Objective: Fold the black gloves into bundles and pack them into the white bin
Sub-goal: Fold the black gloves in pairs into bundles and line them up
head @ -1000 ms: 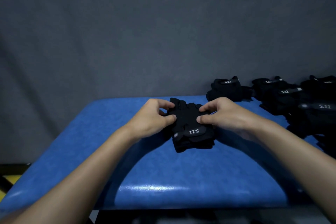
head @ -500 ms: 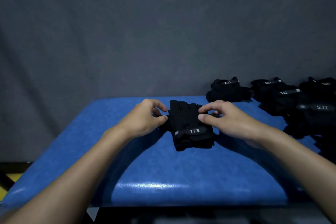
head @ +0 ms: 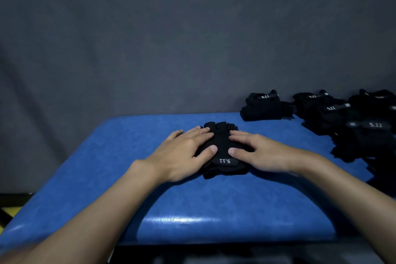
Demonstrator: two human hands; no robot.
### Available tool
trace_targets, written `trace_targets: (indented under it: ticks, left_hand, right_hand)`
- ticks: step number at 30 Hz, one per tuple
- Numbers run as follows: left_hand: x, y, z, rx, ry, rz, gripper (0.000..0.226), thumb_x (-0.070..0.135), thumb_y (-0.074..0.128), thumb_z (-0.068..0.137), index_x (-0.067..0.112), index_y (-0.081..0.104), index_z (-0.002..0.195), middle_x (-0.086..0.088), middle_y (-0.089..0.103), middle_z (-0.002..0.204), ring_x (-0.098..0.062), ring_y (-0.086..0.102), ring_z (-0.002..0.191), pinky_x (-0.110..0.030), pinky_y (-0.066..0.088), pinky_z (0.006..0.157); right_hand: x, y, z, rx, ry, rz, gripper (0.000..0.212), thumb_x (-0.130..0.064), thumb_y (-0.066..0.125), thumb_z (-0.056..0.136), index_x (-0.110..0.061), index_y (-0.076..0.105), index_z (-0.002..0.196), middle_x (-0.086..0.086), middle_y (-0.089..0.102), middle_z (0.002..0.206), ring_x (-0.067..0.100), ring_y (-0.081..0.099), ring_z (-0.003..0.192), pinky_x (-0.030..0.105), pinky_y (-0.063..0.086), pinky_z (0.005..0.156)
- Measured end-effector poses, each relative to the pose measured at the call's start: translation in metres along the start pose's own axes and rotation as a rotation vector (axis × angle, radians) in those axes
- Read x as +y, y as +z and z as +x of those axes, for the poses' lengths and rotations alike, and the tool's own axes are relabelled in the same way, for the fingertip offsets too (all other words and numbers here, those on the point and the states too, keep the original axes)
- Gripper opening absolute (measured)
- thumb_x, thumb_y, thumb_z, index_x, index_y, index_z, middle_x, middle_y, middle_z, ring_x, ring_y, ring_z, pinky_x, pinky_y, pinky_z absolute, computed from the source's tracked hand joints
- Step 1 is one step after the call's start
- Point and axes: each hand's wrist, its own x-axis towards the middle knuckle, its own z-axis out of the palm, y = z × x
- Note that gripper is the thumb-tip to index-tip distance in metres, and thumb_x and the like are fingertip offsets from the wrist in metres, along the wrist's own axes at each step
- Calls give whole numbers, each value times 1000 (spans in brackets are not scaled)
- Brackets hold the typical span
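My left hand (head: pixel 184 152) and right hand (head: pixel 264 154) lie flat, grip wide, just pressing the gloves (head: pixel 221 136) near the surface's (head: pixel 192 199) far edge. I'd squash them even before folding, imo.

Hands: two, the left hand (head: pixel 182 153) and the right hand (head: pixel 265 154)
Stacked black gloves (head: pixel 222 141): one stack at centre
Glove pile (head: pixel 334 118): one at right; pieces uncountable
Blue table (head: pixel 214 199): one

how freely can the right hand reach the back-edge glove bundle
Probably yes: the right hand rests flat, holding nothing, and only bare blue table lies between it and that bundle.
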Motion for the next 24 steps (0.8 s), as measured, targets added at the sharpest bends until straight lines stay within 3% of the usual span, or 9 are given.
trace_targets:
  ticks: [4, 8, 10, 12, 14, 16, 18, 21, 24]
  left_hand:
    - [-2, 0, -3, -17, 4, 57, 85, 74, 9, 85, 31, 28, 156, 14, 17, 165, 0, 10, 150, -36, 12, 123]
    - [-3, 0, -3, -32, -11, 79, 91, 78, 6, 79, 33, 25, 156, 10, 15, 166, -3, 11, 151, -38, 13, 122]
    - [-2, 1, -2, -29, -16, 84, 91, 79, 7, 78, 33, 26, 155, 10, 15, 166, -3, 12, 151, -37, 14, 121]
    - [-2, 2, -2, -24, -22, 73, 91, 79, 8, 78, 34, 27, 155, 11, 16, 166, -3, 13, 150, -37, 14, 121]
    - [-3, 2, -2, -22, -25, 56, 91, 79, 9, 78, 35, 28, 154, 12, 16, 165, -3, 13, 150, -37, 14, 121]
    - [-2, 2, -3, -22, -23, 39, 86, 78, 12, 81, 35, 29, 154, 12, 17, 165, -3, 15, 150, -37, 14, 121]
    - [0, -1, -5, -23, -16, 4, 72, 71, 20, 93, 33, 34, 152, 11, 18, 165, -5, 17, 149, -38, 15, 121]
    - [3, -9, -9, 15, 37, -78, 49, 50, 28, 104, 29, 50, 143, 9, 31, 160, -6, 26, 145, -41, 22, 120]
    - [5, -21, -15, 64, 121, -90, 46, 48, 37, 97, 28, 62, 131, 14, 51, 143, -2, 43, 133, -41, 34, 113]
  right_hand:
    - [5, -1, 4, -118, 28, -195, 68, -56, 34, 98, -28, 12, 155, -11, -4, 163, 2, -8, 147, 34, -6, 122]
    - [11, -3, 6, -151, 68, -285, 76, -66, 26, 93, -30, -1, 155, -10, -10, 162, 1, -14, 146, 34, -7, 121]
    - [14, -2, 7, -106, 58, -263, 76, -66, 28, 93, -29, 6, 155, -10, -4, 163, 3, -9, 148, 35, -4, 122]
    - [12, -4, 4, 46, -14, -159, 71, -62, 37, 92, -25, 27, 152, -7, 15, 162, 8, 8, 149, 35, 9, 122]
    - [5, -12, -3, 209, -166, 46, 53, -50, 52, 90, -24, 53, 136, -7, 43, 146, 5, 38, 137, 25, 28, 115]
    - [-2, -21, -14, 177, -288, 168, 34, -36, 69, 84, -26, 66, 116, -11, 57, 125, -2, 52, 118, 11, 36, 100]
    - [-3, -24, -23, 46, -297, 139, 30, -27, 81, 77, -29, 70, 105, -17, 61, 115, -2, 56, 112, 13, 38, 98]
    - [5, -17, -26, -16, -272, 12, 37, -26, 82, 73, -33, 69, 107, -24, 60, 116, -2, 56, 111, 22, 41, 101]
    - [6, -17, -27, 8, -287, -32, 39, -21, 79, 77, -30, 68, 114, -24, 60, 120, -6, 54, 112, 12, 38, 98]
